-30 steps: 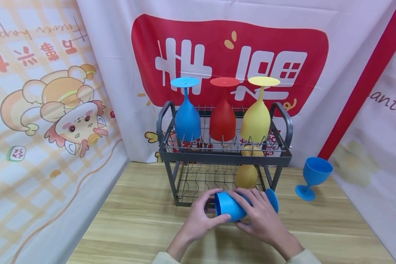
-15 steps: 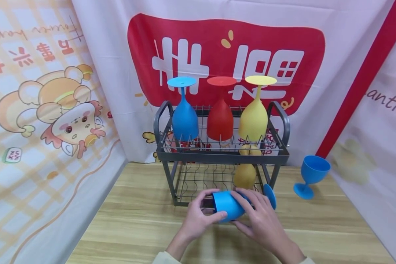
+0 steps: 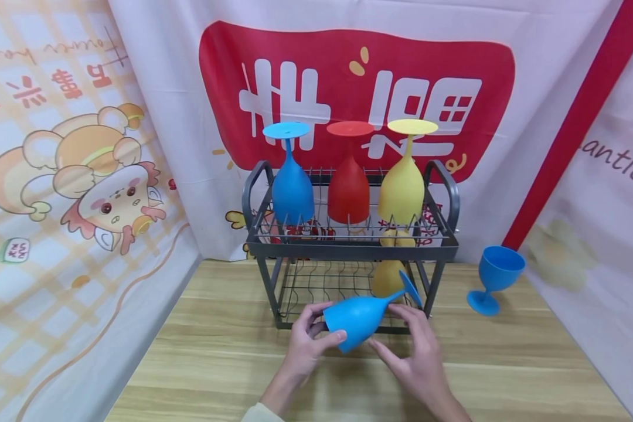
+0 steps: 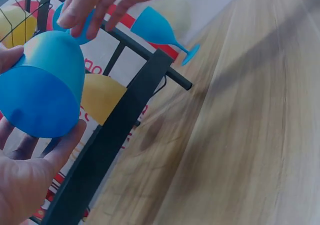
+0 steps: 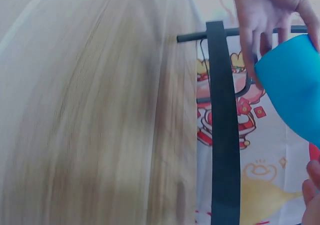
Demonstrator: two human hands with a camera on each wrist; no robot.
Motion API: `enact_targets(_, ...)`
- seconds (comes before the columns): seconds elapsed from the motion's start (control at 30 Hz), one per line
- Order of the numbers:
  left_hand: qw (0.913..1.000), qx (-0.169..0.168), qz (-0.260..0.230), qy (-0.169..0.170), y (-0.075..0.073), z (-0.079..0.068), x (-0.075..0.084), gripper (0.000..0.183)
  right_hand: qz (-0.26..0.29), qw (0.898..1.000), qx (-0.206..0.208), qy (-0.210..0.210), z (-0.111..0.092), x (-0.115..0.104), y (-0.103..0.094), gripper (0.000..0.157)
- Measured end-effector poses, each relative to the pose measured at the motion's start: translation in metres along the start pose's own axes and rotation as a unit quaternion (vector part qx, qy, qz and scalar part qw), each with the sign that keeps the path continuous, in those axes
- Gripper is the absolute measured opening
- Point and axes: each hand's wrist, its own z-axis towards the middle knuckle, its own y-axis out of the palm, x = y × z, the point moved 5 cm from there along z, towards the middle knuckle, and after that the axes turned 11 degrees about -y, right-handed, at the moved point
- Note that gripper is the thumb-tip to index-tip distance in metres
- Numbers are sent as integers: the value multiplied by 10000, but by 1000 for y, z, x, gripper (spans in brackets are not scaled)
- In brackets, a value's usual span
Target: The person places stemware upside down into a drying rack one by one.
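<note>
My left hand [image 3: 304, 344] grips a blue plastic goblet [image 3: 357, 319] round the bowl near its rim, thumb in front and fingers behind. The goblet lies tilted in the air before the rack, mouth toward the lower left, stem and foot up to the right. In the left wrist view the mouth of the bowl [image 4: 42, 100] faces the camera. My right hand [image 3: 421, 357] is beside the lower right of the bowl, thumb and fingers spread apart. Only some fingertips [image 5: 312, 177] of that hand show in the right wrist view.
A dark two-tier rack [image 3: 353, 252] stands on the wooden table [image 3: 190, 351]. Upside down on its top tier are a blue goblet [image 3: 293, 190], a red goblet [image 3: 348, 196] and a yellow goblet [image 3: 402, 190]. A yellow goblet [image 3: 386, 278] sits below; another blue goblet [image 3: 500, 269] stands upright at right.
My right hand has let go of the goblet and drawn slightly away, uncovering bowl and stem. The goblet has tipped so its foot points higher, and my left hand still holds it.
</note>
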Motion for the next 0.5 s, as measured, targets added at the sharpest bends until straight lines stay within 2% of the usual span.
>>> enact_targets(0.07, 9999, 12, -148, -62, 0, 0, -3, 72, 201, 9983, -26, 552, 0, 1, 5, 74)
enact_targets(0.13, 9993, 6, -350, -99, 0, 1, -6, 73, 444, 9920, -105, 1175, 0, 3, 11, 72)
enact_targets(0.27, 9962, -12, -855, -173, 0, 1, -11, 75, 1082, 9677, -249, 2264, -1, 7, 22, 75)
enact_targets(0.4, 9912, -109, -1283, -321, 1, 1, -15, 71, 1626, 9429, -269, 2895, -1, 8, 28, 78)
enact_targets(0.5, 9876, -198, -1504, -415, 2, 1, -18, 68, 1937, 9318, -215, 3063, -1, 8, 31, 76)
